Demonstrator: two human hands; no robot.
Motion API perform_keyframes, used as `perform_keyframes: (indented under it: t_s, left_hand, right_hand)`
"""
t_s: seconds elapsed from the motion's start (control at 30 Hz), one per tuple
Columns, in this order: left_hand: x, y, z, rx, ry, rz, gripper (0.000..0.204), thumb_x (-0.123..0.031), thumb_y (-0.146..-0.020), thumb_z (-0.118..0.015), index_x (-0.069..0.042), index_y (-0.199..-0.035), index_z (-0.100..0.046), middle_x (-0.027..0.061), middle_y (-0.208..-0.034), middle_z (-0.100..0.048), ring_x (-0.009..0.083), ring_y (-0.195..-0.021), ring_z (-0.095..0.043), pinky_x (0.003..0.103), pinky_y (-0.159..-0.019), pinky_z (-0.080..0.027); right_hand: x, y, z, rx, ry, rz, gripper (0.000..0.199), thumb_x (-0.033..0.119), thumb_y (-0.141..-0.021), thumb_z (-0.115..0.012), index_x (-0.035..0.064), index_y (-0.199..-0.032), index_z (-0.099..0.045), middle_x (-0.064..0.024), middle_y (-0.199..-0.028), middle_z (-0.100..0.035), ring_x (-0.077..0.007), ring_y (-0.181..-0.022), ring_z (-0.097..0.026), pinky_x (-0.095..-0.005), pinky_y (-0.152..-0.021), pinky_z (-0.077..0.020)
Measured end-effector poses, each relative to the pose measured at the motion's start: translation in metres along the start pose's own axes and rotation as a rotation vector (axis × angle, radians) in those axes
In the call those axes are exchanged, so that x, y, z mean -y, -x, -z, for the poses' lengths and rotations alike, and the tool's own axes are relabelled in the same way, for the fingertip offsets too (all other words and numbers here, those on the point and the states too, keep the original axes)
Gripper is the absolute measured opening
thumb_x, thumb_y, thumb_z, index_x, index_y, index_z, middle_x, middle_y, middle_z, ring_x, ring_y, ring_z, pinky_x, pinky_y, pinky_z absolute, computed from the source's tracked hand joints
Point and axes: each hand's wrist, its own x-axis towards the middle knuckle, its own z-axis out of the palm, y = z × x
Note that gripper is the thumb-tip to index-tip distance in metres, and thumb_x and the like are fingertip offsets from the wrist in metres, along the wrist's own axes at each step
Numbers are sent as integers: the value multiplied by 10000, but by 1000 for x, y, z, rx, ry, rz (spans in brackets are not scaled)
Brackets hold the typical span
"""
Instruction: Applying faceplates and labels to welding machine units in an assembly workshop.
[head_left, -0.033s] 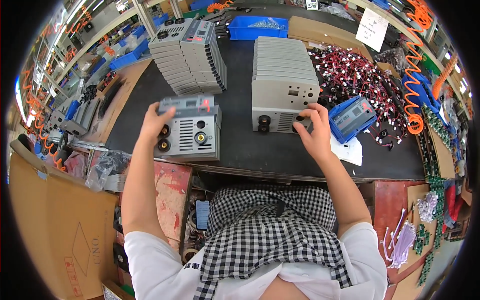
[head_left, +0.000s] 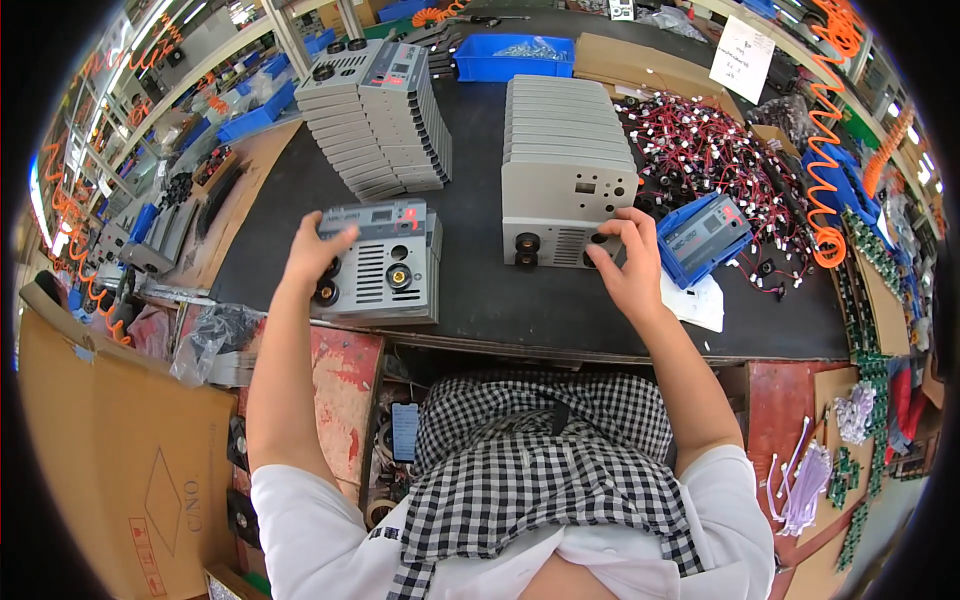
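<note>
My left hand [head_left: 322, 248] grips the upper left edge of a grey front panel [head_left: 372, 262], thumb over its dark label strip. This panel tops a low pile of similar panels near the table's front edge. It has slots, black round sockets and one brass-centred socket. To the right, my right hand [head_left: 632, 262] bends its thumb and index finger at the lower right of another grey panel [head_left: 553, 240], over its round openings. What sits between those fingertips is hidden. That panel stands in front of a row of several grey panels [head_left: 565, 120] and carries two black sockets on its left.
A tall stack of grey panels [head_left: 375, 120] stands at the back left. Behind is a blue bin [head_left: 515, 57] of small parts. On the right lie a blue tray [head_left: 690, 250] holding a labelled panel and a heap of red-and-black wires [head_left: 700, 150]. An orange coiled hose [head_left: 825, 170] hangs there.
The front panel under my left hand has come slightly down and toward me, settling onto the low pile. My left hand has shifted with it. My right hand stays almost still.
</note>
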Motion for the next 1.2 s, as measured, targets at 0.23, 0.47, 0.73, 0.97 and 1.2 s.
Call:
perform_keyframes:
  t_s: [0.23,0.47,0.73,0.97,1.2]
  left_hand:
    - [6,6,-13,135,-83,-61,638,-338,-677,-696,-28,-1182,-460,194,-1124,-517,293,-1036,-504,320,-876,-382]
    - [-66,39,-31,-340,-449,-645,502,-106,-626,-701,-78,-1084,-497,116,-1041,-508,265,-980,-488,373,-819,-386]
    - [-98,70,-193,14,639,-250,311,-190,-833,-551,-7,-1054,-433,85,-942,-478,143,-840,-469,265,-783,-391]
    - [-101,80,-210,-47,672,-197,277,-179,-839,-544,-4,-1011,-418,54,-871,-475,103,-738,-432,243,-661,-390]
    - [-95,84,-202,11,741,-158,286,-145,-834,-553,1,-1029,-403,57,-918,-474,101,-782,-438,236,-708,-381]
  right_hand:
    - [-8,1,9,-30,70,-44,292,69,-645,-682,50,-892,-526,-134,-1007,-448,-290,-921,-464,-341,-757,-409]
    - [-30,9,-3,-61,-94,-209,272,66,-666,-660,36,-873,-485,-113,-865,-459,-248,-769,-482,-315,-679,-418]
    - [-33,8,-12,-88,-219,-332,227,37,-727,-615,23,-843,-420,-65,-796,-449,-149,-686,-485,-258,-633,-428]
    - [-22,16,9,32,-283,-300,221,47,-717,-615,50,-805,-412,-87,-767,-443,-216,-635,-481,-308,-564,-408]
    - [-66,-5,68,-27,310,-175,416,233,-654,-692,65,-978,-492,-124,-947,-483,-302,-915,-485,-387,-772,-420]
